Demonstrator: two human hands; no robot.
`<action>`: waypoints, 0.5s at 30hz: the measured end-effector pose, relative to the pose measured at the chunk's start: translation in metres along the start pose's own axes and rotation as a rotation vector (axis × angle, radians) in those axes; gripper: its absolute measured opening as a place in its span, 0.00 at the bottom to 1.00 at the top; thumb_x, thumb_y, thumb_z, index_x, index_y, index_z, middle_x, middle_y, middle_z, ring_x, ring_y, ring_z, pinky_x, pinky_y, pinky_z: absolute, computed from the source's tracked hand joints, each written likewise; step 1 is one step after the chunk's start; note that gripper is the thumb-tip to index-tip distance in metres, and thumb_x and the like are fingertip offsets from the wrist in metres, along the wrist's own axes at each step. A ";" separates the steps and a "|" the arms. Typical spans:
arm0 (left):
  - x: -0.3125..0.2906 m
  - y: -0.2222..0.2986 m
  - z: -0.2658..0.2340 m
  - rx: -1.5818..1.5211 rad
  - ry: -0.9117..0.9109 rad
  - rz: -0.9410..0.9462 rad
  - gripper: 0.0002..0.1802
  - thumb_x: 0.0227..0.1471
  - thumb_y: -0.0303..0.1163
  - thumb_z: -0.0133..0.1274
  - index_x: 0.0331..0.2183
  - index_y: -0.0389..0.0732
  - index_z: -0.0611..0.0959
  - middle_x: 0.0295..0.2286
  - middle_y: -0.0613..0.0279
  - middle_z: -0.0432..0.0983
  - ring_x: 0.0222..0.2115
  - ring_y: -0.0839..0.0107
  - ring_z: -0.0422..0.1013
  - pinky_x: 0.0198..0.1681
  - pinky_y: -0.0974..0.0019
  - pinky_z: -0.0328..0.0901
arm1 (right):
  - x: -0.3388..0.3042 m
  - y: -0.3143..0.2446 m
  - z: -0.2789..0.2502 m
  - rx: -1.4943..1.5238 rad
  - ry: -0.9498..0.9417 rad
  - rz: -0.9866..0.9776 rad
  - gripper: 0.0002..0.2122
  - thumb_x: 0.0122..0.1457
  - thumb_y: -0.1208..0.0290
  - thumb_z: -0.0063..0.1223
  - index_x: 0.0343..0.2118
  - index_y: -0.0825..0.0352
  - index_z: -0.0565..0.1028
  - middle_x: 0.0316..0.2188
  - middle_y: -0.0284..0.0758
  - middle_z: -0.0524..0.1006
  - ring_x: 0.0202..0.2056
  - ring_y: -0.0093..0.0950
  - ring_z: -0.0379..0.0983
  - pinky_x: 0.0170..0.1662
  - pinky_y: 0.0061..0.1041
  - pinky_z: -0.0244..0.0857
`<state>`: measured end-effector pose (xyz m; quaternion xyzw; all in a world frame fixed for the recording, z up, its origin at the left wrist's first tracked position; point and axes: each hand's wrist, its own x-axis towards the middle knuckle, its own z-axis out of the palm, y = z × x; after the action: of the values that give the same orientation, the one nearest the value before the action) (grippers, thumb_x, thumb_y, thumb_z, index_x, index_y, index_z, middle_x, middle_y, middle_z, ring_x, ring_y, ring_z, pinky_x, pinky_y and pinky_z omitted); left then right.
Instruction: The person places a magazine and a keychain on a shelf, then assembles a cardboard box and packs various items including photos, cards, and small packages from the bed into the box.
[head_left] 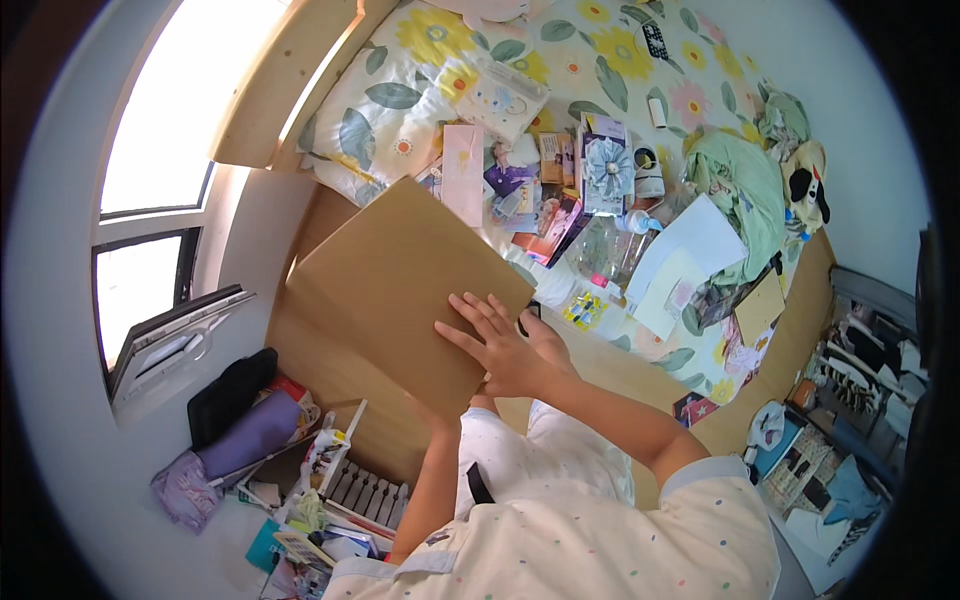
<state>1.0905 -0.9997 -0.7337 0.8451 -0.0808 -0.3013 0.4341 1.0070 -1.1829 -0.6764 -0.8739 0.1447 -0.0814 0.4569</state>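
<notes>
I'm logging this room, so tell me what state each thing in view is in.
Brown board: held, tilted
Right hand: open, fingers spread on the board
Left hand: mostly hidden at the board's near corner, grip unclear
Lower window pane: appears swung open
Green cloth: crumpled
White sheets: overlapping

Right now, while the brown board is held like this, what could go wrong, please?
The right hand lies spread on the brown board, while the left hand is mostly hidden behind it; if that hidden grip is weak, the board might slip or tilt. The board's far edge looks near the crowded bed, so a swing could knock the pink flat piece; whether they touch, I cannot tell.
</notes>
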 end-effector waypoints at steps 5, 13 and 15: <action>0.013 0.065 -0.028 -0.212 0.040 -0.081 0.21 0.66 0.38 0.41 0.51 0.31 0.69 0.47 0.50 0.71 0.47 0.63 0.69 0.50 0.63 0.64 | 0.011 -0.006 -0.013 0.163 0.376 0.029 0.32 0.49 0.68 0.61 0.59 0.63 0.64 0.61 0.42 0.62 0.63 0.40 0.57 0.65 0.40 0.49; 0.004 0.062 -0.057 -0.447 0.039 -0.151 0.22 0.66 0.40 0.42 0.53 0.33 0.69 0.47 0.57 0.73 0.48 0.70 0.68 0.52 0.66 0.62 | 0.067 0.023 -0.009 0.674 1.384 0.855 0.28 0.64 0.50 0.50 0.48 0.77 0.72 0.43 0.36 0.77 0.44 0.26 0.70 0.49 0.21 0.62; 0.010 0.049 -0.070 -0.437 -0.112 -0.184 0.29 0.62 0.40 0.51 0.56 0.33 0.63 0.53 0.53 0.65 0.51 0.67 0.65 0.54 0.66 0.61 | 0.062 0.039 -0.008 0.696 1.315 0.886 0.30 0.63 0.48 0.50 0.47 0.79 0.73 0.42 0.38 0.77 0.43 0.25 0.70 0.48 0.21 0.62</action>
<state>1.1452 -0.9857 -0.6694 0.7168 0.0397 -0.3963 0.5723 1.0561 -1.2303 -0.7030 -0.3230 0.6736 -0.4245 0.5116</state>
